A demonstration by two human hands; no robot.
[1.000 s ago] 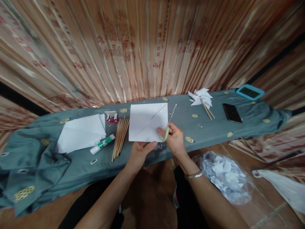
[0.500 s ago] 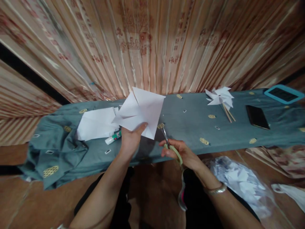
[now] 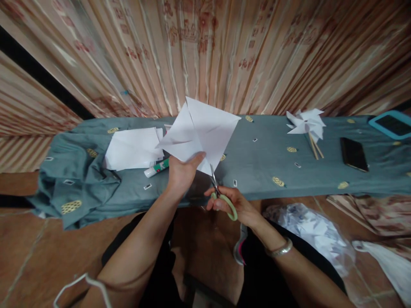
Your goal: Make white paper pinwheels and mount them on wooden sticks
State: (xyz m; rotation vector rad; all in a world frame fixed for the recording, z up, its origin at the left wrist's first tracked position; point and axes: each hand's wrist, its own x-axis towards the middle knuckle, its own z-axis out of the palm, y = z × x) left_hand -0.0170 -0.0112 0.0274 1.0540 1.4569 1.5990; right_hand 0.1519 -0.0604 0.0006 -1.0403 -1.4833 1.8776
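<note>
Two hands are working just above the near edge of the long bench, draped in a grey-green cloth (image 3: pixel 257 167), that is running across the middle of the frame. The left hand (image 3: pixel 181 173) is pinching a creased white paper square (image 3: pixel 202 134) by its lower corner, thumb on top, and is holding it up in the air at centre frame. The right hand (image 3: pixel 233 205) is gripping green-handled scissors (image 3: pixel 221 194), fingers through the loops, with the blades pointing up at the paper's lower edge; whether the blades are parted is hard to tell.

The blade tips are sitting close to the left thumb, so a hurried cut is risking a nick, and the unsupported sheet is likely to flex and wander off its crease.

Room is opening right of centre on the cloth. Left of centre, loose paper sheets (image 3: pixel 133 147) and a glue stick (image 3: pixel 157 167) are crowding the surface; upper right, a finished pinwheel (image 3: pixel 305 124) and a black phone (image 3: pixel 353 154) are lying well apart.
</note>
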